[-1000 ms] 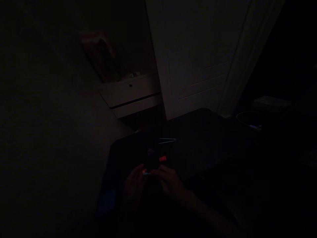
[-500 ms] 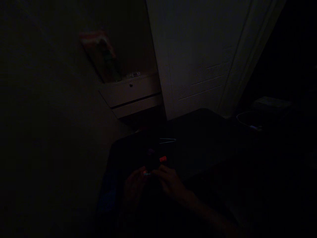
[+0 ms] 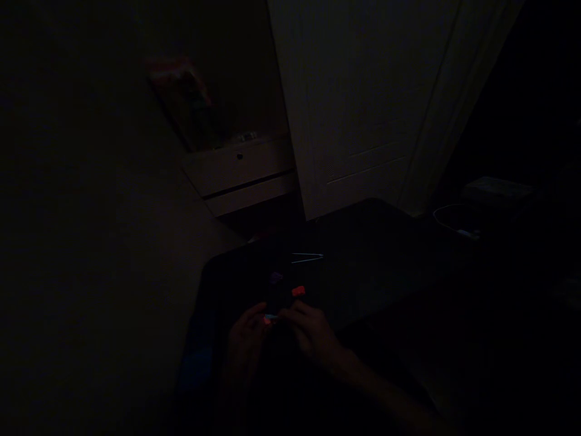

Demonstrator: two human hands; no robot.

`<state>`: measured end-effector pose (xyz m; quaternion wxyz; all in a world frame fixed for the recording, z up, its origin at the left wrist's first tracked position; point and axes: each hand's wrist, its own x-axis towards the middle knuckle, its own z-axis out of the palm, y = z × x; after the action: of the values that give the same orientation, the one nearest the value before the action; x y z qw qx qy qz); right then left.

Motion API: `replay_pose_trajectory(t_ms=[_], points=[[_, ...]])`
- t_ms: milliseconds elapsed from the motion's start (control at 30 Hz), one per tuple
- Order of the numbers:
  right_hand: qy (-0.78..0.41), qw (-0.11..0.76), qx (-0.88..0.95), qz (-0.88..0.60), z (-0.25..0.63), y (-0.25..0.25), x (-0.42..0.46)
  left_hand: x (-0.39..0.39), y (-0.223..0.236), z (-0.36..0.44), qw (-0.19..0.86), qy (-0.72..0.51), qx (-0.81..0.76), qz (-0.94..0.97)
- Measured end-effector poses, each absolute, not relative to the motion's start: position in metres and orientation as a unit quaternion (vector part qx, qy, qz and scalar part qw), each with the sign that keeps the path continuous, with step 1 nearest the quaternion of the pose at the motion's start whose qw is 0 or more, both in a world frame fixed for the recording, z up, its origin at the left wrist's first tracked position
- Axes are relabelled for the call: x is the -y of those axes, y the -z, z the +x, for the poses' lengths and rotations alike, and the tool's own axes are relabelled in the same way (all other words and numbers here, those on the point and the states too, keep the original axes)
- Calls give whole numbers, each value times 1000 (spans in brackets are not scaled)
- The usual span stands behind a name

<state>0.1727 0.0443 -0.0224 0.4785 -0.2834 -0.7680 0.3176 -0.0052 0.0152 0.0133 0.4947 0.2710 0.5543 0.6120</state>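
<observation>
In very dim light, my left hand point(image 3: 245, 336) is closed at the fingertips around a small pinkish-red piece point(image 3: 267, 321). My right hand point(image 3: 312, 327) pinches from the other side, fingers together. Between the two hands shows a thin pale-blue sliver point(image 3: 271, 316), which meets the red piece and runs to my right fingertips. Its kind is too dark to make out. Just beyond my right hand lies a bright red lump point(image 3: 298, 290) on the dark table point(image 3: 363, 254). A dull purple lump point(image 3: 276, 277) sits further left, and thin V-shaped metal tweezers point(image 3: 308, 260) lie behind both.
A blue patch point(image 3: 197, 366) glows faintly left of my left hand. Behind the table stand a drawer unit point(image 3: 254, 166) with a reddish packet point(image 3: 181, 91) on top and a pale door panel point(image 3: 349, 103). A white cable point(image 3: 447, 209) curves at the right.
The small red piece at my left fingertips has tilted slightly, and the pale-blue sliver now shows above it. My left fingers have shifted a little. The other things stay put.
</observation>
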Motion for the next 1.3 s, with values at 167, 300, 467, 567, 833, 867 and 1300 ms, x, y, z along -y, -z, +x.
replay_pose_trajectory(t_ms=[167, 300, 467, 567, 833, 867, 1300], points=[[-337, 467, 771, -272, 174, 21, -45, -17, -13, -10, 518, -598, -555, 258], [-359, 472, 759, -268, 173, 18, -46, -16, -15, -14, 530, -589, -549, 267], [-379, 469, 751, -269, 172, 16, -46, -15, -16, -11, 529, -590, -543, 279], [-374, 460, 760, -267, 173, 16, -47, -16, -13, -11, 535, -596, -533, 272], [-378, 465, 763, -243, 173, 14, -49, -19, -8, -14, 530, -599, -532, 280], [-379, 465, 764, -238, 174, 14, -49, -19, -8, -14, 530, -599, -531, 279], [-380, 452, 776, -224, 176, 15, -49, -11, -17, -7, 494, -620, -552, 259]])
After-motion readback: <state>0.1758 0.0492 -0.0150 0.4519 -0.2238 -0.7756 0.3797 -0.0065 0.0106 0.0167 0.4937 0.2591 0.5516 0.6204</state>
